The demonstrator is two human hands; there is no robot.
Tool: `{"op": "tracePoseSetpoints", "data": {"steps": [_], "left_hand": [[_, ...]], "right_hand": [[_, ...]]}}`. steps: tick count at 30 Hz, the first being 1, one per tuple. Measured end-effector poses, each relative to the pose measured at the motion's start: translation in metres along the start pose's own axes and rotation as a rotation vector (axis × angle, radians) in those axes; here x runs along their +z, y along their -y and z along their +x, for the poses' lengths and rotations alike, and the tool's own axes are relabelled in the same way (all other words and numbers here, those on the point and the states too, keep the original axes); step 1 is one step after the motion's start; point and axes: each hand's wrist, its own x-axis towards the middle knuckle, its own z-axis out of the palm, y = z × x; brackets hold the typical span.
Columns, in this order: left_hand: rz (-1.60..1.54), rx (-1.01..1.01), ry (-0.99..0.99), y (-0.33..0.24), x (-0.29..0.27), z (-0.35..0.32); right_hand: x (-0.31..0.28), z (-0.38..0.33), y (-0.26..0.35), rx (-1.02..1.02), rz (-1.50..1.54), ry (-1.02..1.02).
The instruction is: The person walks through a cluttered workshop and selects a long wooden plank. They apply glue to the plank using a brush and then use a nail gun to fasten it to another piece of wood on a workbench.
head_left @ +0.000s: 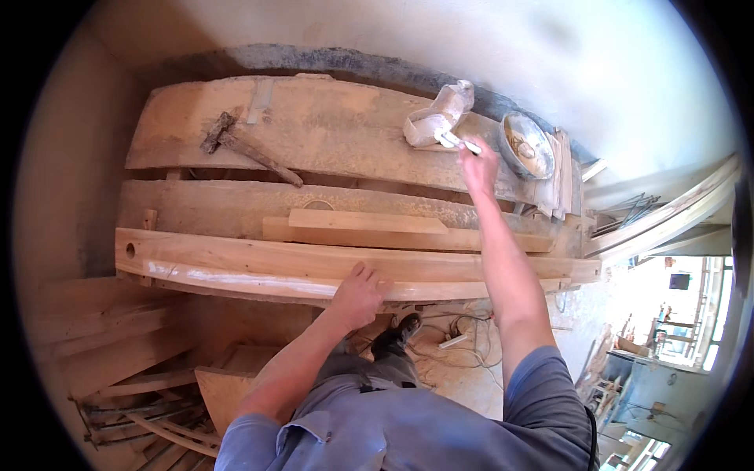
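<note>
My right hand [479, 166] is closed around a small brush [449, 140] with a white-coated end, which dips into a cut-open plastic jug [422, 130] smeared with white paste. Along the near side of the workbench [345, 118] lies a long wooden board [212, 250]. Its front edge carries a wet-looking white streak [228, 278], mostly left of my left hand. My left hand [359, 298] rests on that board's edge near the middle, fingers extended over the wood and holding nothing.
A hammer [250, 149] lies at the back left of the bench. Two shorter wood strips [369, 221] sit behind the board. Right of the jug stands a round metal bowl [526, 146] beside thin slats [561, 173]. Cables [475, 337] trail across the floor.
</note>
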Motion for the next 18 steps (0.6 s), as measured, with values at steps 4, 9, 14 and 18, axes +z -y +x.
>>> {"op": "tracePoseSetpoints", "data": {"steps": [4, 9, 14, 18], "left_hand": [[-0.086, 0.031, -0.03, 0.029, -0.008, -0.011], [-0.049, -0.115, 0.004, 0.079, -0.049, -0.056], [-0.063, -0.172, -0.002, 0.105, -0.073, -0.08], [-0.079, -0.187, -0.019, 0.107, -0.074, -0.08]], "right_hand": [[0.062, 0.051, -0.027, -0.08, -0.236, -0.063], [0.104, 0.083, -0.064, -0.284, -0.599, -0.044], [0.101, 0.089, -0.059, 0.245, -0.149, 0.009], [0.09, 0.072, -0.049, 0.573, 0.357, -0.162]]}}
